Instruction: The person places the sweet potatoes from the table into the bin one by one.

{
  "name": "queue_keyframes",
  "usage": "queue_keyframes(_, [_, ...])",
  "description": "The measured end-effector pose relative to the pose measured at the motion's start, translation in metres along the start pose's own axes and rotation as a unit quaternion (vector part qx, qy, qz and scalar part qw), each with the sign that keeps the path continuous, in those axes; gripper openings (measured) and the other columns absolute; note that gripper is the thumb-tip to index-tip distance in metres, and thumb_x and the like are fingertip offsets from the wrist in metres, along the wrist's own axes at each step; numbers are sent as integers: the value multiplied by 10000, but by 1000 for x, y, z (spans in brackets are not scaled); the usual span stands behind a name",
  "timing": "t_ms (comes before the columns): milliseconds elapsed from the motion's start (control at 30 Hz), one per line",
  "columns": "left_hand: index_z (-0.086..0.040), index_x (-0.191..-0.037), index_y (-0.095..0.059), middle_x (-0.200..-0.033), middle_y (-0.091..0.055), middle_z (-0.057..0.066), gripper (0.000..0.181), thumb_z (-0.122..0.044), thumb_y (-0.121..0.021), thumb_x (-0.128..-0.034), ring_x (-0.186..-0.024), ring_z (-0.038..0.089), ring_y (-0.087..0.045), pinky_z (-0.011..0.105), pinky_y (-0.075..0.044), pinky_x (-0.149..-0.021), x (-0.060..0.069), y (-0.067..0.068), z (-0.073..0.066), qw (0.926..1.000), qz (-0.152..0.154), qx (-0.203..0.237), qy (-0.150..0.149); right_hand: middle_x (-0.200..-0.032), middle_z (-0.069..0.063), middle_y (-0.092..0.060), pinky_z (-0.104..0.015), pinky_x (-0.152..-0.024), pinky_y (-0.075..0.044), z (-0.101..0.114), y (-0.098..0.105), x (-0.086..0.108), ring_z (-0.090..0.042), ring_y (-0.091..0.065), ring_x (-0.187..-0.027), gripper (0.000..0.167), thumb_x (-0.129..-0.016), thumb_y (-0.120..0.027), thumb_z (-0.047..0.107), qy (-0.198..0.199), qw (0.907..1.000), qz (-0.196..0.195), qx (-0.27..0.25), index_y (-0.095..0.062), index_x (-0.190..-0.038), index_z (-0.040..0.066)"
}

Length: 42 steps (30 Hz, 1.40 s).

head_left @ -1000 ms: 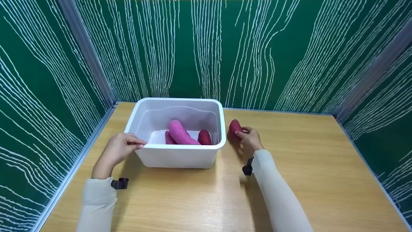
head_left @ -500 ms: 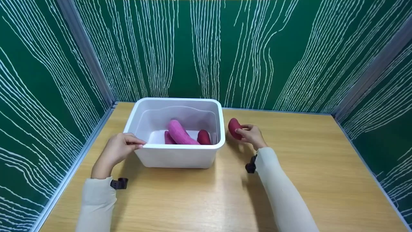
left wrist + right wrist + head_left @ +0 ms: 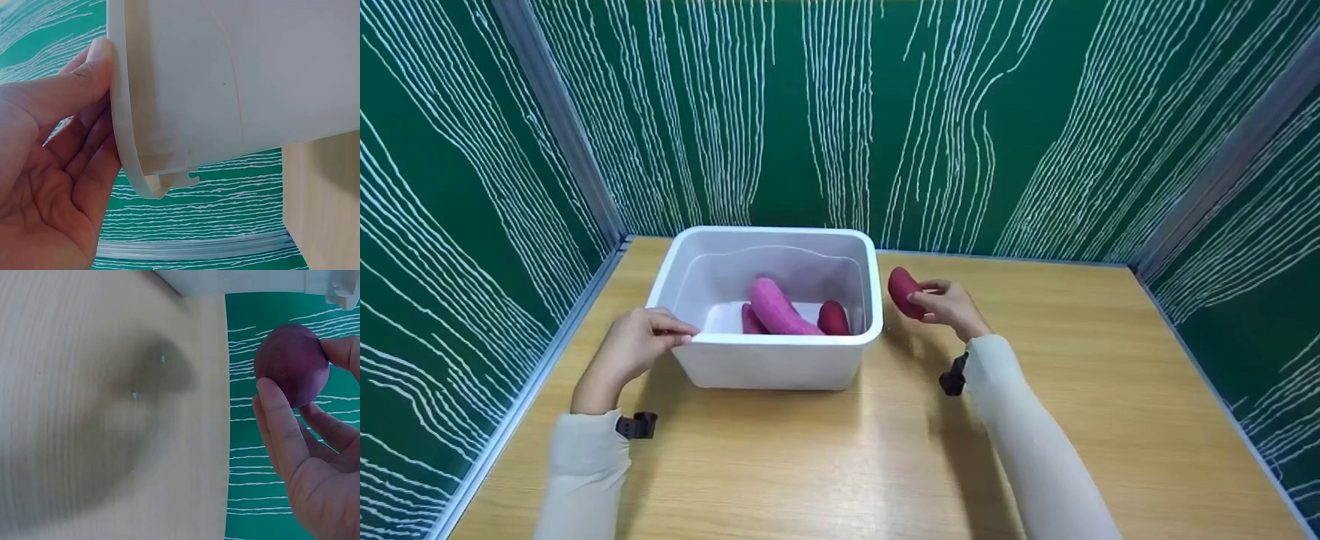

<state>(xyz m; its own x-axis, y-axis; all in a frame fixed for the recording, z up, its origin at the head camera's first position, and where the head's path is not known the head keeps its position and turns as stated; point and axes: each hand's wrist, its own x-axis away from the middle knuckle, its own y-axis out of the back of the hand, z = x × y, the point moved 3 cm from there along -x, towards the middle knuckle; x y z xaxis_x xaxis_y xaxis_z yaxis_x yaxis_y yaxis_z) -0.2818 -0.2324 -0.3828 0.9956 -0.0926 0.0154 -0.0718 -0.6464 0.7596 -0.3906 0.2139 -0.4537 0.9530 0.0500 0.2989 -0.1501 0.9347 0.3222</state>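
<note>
A white plastic bin [image 3: 780, 364] stands on the wooden table. My left hand [image 3: 639, 341] pinches its rim at the front left corner; in the left wrist view, the thumb [image 3: 100, 56] presses on the rim. Right of the bin, my right hand [image 3: 956, 306] holds a dark red sweet potato [image 3: 903, 292] between thumb and fingers, raised over the table. The right wrist view shows this sweet potato [image 3: 291, 365] end-on, round and smooth. Inside the bin lie a long curved pink piece [image 3: 781, 309], a second dark red piece [image 3: 833, 318] and a partly hidden pinkish-red one [image 3: 751, 321].
The wooden table [image 3: 825, 465] carries the bin toward its back left. Green panels [image 3: 930, 112] with white wavy lines enclose the back and both sides. Metal posts [image 3: 559, 120] mark the corners. Shadows of the right hand and arm fall on the wood.
My right hand has lifted the dark red sweet potato slightly up off the table, and the forearm has shifted right. The left hand stays on the bin's rim.
</note>
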Motion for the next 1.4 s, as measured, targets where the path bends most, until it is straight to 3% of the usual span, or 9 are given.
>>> queue_keyframes(333, [-88,-1040,-756,-1079,-688,158,184,-50,-654,-892,-1053,329,-585,542,-471,-975,1,0,0,10000,-35,22,16,-1352,-198,-482,-340,-918,-536,9,8,6,-315,-558,-1163,674,-868,-711,317,193,9997,116,138,-413,-1394,19])
queue_keyframes(567, [-83,-1000,-768,-1034,-707,152,163,-45,-683,-867,-996,308,-594,492,-518,-903,0,0,-1,9994,-210,-85,-269,-1340,-201,-502,-336,-907,-541,18,10,12,-321,-585,-1138,661,-867,-709,292,360,9991,134,164,-430,-1390,1])
queue_keyframes(867, [-87,-1028,-760,-1079,-691,161,182,-39,-663,-881,-1051,332,-579,538,-474,-974,0,0,0,10000,-69,5,-62,-1370,-188,-485,-381,-941,-525,29,14,20,-331,-551,-1170,651,-866,-713,287,398,9986,278,206,-435,-1384,9])
queue_keyframes(1300, [-91,-1039,-756,-1098,-684,164,187,-43,-656,-889,-1080,351,-569,561,-449,-993,0,0,-1,10000,0,58,55,-1384,-173,-472,-394,-953,-518,43,19,28,-335,-537,-1185,658,-848,-731,285,371,9985,328,213,-433,-1371,21])
queue_keyframes(1400, [-91,-1025,-761,-1074,-691,157,178,-46,-663,-884,-1054,338,-579,534,-479,-968,0,0,-1,10000,-57,-3,-33,-1384,-173,-471,-388,-942,-524,45,19,30,-336,-544,-1177,642,-849,-731,269,424,9984,328,169,-442,-1365,19])
